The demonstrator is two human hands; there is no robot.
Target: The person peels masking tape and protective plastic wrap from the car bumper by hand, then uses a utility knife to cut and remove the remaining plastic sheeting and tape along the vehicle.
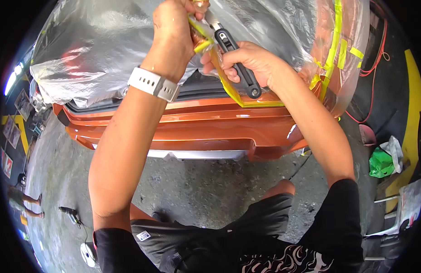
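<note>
In my right hand (256, 61) is a black utility knife (226, 40), gripped by its handle with the blade end pointing up and left. My left hand (172, 25), above a wrist with a white watch (153, 85), is closed on yellow masking tape (201, 45) and bunched clear film close to the blade. Whether the blade touches the tape I cannot tell. From there the tape strip runs down to the edge of an orange car bumper (197, 129). Clear plastic sheeting (106, 50) covers the car body behind both hands.
More yellow tape (332, 45) holds the sheeting at the right. A red hose (373, 93) and a green plastic bag (381, 163) lie on the right. On the left floor are a corded power tool (70, 214) and a white reel (87, 255); a person's legs (31, 204) show beyond.
</note>
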